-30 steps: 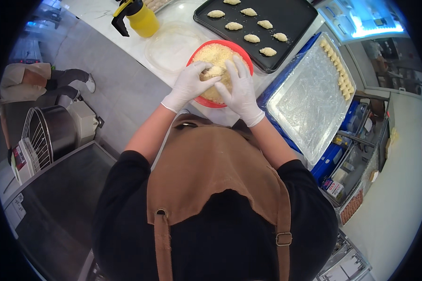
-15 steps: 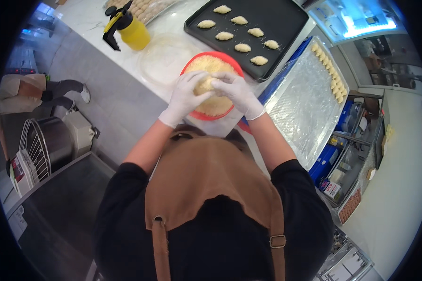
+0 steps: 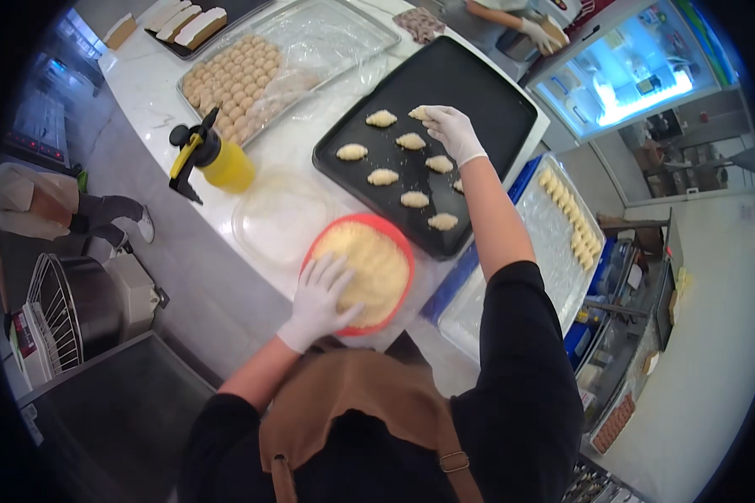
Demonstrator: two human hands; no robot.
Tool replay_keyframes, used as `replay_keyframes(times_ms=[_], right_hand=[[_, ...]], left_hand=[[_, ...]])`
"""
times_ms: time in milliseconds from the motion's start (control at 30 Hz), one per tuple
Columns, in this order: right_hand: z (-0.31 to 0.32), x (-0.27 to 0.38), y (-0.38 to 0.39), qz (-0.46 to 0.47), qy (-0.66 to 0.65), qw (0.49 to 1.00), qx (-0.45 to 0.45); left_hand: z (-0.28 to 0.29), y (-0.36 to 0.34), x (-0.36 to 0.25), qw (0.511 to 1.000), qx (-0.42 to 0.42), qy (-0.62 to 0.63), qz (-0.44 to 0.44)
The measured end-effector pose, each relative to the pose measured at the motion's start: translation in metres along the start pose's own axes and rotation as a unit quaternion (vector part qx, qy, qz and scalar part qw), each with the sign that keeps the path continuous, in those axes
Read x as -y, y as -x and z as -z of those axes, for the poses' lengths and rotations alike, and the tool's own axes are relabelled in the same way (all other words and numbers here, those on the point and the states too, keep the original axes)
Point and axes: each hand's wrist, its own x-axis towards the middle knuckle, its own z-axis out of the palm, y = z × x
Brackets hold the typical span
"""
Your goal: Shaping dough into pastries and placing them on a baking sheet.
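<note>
My gloved right hand (image 3: 451,132) is closed on a crumb-coated pastry piece (image 3: 418,112) over the upper part of a black baking tray (image 3: 478,92), where several similar pieces (image 3: 383,177) lie spaced apart. My gloved left hand (image 3: 319,302) rests on the pale yellow crumbs (image 3: 365,260) in a red bowl (image 3: 398,306), fingers spread. A translucent lid (image 3: 273,214) and a yellow pump sprayer (image 3: 226,168) lie to the bowl's left and upper left.
A wrapped metal tray (image 3: 503,285) with rows of dough pieces sits right, a tray of dough balls (image 3: 235,80) upper left, sliced cakes (image 3: 197,25) behind. A co-worker's gloved hand (image 3: 535,33) shows near the lit fridge (image 3: 617,75); another person's legs (image 3: 113,214) are at left.
My right hand has left the bowl and reached up over the black tray with a piece. My left hand has spread out on the crumbs. The view now takes in more counter.
</note>
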Motion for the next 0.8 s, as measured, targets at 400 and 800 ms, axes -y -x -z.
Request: replay_keyframes(times_ms=[400, 800], right_hand=[[-0.033, -0.007, -0.122, 0.006, 0.18, 0.982, -0.056], [0.07, -0.011, 0.082, 0.284, 0.378, 0.816, -0.332]], left_hand=[[0.002, 0.002, -0.001, 1.0, 0.001, -0.006, 0.026], [-0.006, 0.0, -0.001, 1.0, 0.017, -0.004, -0.023]])
